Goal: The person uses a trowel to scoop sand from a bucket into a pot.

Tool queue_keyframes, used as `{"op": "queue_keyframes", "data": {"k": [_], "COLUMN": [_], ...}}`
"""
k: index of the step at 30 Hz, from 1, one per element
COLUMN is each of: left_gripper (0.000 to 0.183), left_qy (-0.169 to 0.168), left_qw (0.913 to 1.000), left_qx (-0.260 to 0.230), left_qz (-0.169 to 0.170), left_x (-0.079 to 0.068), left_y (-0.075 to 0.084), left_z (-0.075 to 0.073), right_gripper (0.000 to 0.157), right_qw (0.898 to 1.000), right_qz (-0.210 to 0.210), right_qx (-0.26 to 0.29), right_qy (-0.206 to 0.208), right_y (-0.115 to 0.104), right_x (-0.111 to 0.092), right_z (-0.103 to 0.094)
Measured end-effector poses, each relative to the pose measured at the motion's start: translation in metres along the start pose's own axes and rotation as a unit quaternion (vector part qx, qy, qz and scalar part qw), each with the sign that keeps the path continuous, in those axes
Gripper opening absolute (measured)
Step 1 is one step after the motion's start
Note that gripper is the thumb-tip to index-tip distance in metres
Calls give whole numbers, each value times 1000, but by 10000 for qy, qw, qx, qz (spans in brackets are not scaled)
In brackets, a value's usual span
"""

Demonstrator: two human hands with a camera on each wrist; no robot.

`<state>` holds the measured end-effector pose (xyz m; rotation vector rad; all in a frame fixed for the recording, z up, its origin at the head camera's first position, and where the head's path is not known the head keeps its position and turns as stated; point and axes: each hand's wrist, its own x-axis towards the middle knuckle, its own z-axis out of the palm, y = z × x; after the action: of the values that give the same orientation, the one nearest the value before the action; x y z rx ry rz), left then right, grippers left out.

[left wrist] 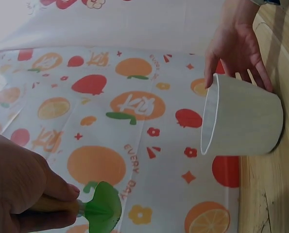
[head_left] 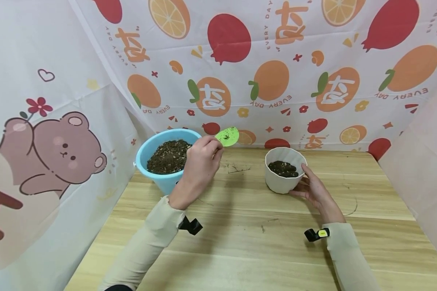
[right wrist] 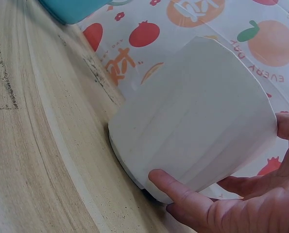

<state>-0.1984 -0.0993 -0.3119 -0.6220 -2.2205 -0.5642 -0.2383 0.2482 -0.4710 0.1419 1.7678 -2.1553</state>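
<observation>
My left hand (head_left: 202, 167) grips the wooden handle (left wrist: 49, 204) of a small hand trowel with a green blade (head_left: 228, 137). Dark crumbs of soil cling to that blade, which is raised beside the rim of a light blue bucket (head_left: 142, 155). Dark potting soil (head_left: 169, 157) fills much of the bucket. A white flower pot (head_left: 280, 184) stands upright on the table to the right, with some soil (head_left: 283, 169) inside. Around the pot's right side my right hand (head_left: 315, 188) holds it, thumb and fingers spread against the wall (right wrist: 197, 116).
The wooden table (head_left: 247, 242) bears scattered soil crumbs (head_left: 236, 169) between bucket and pot. A fruit-print cloth (head_left: 240, 76) hangs behind, and a bear-print sheet (head_left: 58, 153) stands at the left. Another pale sheet (head_left: 422, 161) closes the right side.
</observation>
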Motion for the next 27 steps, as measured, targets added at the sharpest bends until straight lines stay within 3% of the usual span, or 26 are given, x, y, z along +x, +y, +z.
{"op": "queue_keyframes", "data": {"k": [16, 27], "left_gripper": [4, 4], "left_qy": [371, 387], "left_qw": [9990, 9977], "left_qx": [205, 414], "left_qz": [-161, -359], "left_x": [-14, -23], "left_y": [-24, -42], "left_z": [-28, -46], "right_gripper": [84, 84], "right_qw": [9999, 9999], "right_qz": [87, 89], "right_qx": [48, 83], "right_qy": [71, 55], "right_y": [3, 1], "right_x": [2, 3], "right_z": [0, -1]}}
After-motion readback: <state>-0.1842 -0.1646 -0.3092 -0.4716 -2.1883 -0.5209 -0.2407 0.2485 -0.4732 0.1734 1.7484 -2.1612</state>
